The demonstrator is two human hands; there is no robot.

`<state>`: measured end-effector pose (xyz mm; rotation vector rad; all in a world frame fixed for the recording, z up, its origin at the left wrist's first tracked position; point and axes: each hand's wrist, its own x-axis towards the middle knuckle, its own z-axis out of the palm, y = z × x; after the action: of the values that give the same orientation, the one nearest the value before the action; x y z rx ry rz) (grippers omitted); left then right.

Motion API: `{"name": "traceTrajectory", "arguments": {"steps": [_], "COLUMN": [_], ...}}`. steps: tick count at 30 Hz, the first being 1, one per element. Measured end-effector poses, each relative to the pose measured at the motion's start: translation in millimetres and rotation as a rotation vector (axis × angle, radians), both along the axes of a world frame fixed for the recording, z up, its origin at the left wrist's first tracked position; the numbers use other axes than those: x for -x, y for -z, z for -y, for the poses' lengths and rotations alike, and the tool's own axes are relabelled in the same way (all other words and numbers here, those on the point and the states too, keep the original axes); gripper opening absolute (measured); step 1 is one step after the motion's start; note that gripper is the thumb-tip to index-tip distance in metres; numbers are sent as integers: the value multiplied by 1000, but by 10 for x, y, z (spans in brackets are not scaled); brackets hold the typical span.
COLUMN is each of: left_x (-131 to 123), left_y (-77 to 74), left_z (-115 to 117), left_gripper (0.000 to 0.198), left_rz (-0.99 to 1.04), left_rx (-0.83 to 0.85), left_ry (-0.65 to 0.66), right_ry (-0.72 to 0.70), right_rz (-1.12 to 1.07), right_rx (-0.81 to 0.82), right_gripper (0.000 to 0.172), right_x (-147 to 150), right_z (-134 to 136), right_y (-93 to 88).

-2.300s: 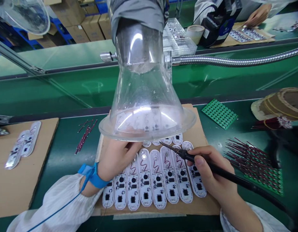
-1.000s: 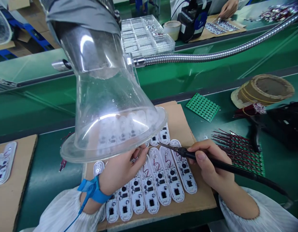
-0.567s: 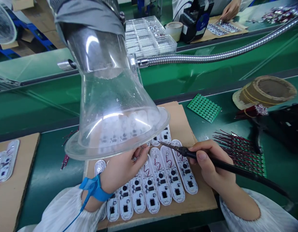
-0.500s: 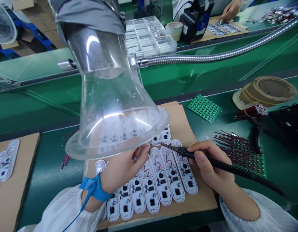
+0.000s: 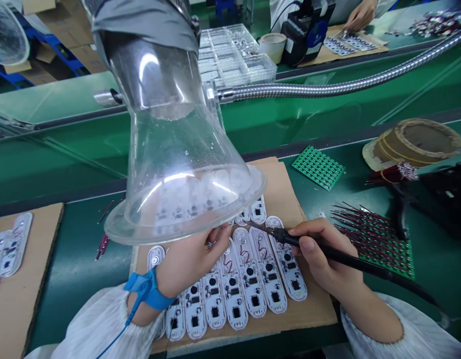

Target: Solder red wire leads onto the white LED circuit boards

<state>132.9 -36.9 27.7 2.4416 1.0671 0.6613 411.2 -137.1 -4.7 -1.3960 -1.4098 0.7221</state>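
Behind the hood (image 5: 185,144), the left hand (image 5: 193,262) partly hides.

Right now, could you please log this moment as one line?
right hand: holding iron; left hand: near its tip; boards: on cardboard, some seen through hood; wires: some on green panel

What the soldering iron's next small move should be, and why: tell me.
I'd probably ease the soldering iron slightly toward the left hand. The right hand grips its handle, and its tip points that way, near the white boards, with a gap visible before the left hand. The clear hood obscures part of that hand, so gentle seems wise.
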Motion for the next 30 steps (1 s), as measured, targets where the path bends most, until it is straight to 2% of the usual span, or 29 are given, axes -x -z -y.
{"name": "traceTrajectory", "arguments": {"steps": [20, 24, 28, 30], "left_x": [21, 6, -11, -24], "left_y": [28, -88, -283, -333], "left_z": [-4, 39, 123, 125], "left_gripper": [18, 17, 16, 13], "left_rz": [-58, -44, 34, 68], "left_rx": [-15, -2, 67, 114], "left_ry": [-15, -28, 2, 28], "right_ry": [-66, -50, 56, 77], "right_rz": [34, -26, -91, -87], "right_rx": [-38, -42, -71, -77], "right_gripper": [23, 18, 13, 13], "right_x": [0, -19, -39, -42], "right_z": [-60, -19, 35, 46], "right_y": [-36, 13, 76, 87]}}
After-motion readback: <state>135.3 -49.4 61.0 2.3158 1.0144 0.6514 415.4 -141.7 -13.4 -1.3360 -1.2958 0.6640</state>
